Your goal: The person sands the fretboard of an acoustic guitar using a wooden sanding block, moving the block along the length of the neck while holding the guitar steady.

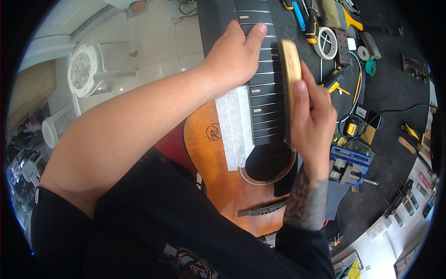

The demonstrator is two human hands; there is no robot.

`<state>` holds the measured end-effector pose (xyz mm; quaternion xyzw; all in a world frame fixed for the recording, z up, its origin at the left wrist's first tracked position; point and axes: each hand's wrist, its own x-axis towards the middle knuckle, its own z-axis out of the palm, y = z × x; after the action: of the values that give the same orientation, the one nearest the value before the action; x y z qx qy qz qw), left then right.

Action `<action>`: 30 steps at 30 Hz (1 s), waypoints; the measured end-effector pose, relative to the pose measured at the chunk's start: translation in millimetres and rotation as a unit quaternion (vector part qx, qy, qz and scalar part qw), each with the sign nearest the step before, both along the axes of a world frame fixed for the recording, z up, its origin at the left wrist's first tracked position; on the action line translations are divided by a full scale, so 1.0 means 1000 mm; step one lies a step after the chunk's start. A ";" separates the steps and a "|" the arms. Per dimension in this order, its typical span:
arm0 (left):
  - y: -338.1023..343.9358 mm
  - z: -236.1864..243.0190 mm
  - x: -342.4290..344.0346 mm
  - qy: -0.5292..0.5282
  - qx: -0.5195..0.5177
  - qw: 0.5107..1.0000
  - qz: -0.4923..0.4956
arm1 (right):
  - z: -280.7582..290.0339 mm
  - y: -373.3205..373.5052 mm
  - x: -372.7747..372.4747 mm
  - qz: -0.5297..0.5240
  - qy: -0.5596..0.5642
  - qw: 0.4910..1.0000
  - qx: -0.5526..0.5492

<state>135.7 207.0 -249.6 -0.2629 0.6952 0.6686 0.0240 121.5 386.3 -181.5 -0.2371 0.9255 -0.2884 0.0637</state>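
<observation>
An acoustic guitar with an orange-brown body lies face up, its black fretboard running away from me. My left hand grips the neck from the left side, thumb lying over the frets. A long, pale wooden block is in my right hand, fingers closed round its right side. The block stands along the fretboard's right edge; its lower face is hidden. White masking tape strips cover the top beside the fretboard's end. The dark sound hole and bridge lie nearer me.
On the dark bench at right are a blue vise, a masking tape roll, a brush with a yellow handle, a screwdriver and a cable. White plastic stools stand on the tiled floor at left.
</observation>
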 end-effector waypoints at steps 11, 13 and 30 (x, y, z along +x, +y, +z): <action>-0.002 0.001 -0.002 -0.004 0.019 1.000 -0.006 | 0.001 -0.007 -0.003 -0.013 -0.017 1.000 -0.006; -0.004 0.005 0.000 -0.028 0.032 0.999 0.003 | 0.000 -0.010 -0.003 -0.024 -0.030 0.999 -0.008; 0.001 -0.008 -0.001 0.039 -0.028 0.999 -0.001 | 0.000 0.013 0.007 0.019 0.031 0.999 -0.015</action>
<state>135.1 208.1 -257.3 -0.2361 0.7142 0.6588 -0.0100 128.9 399.1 -181.8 -0.2646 0.9179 -0.2934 0.0372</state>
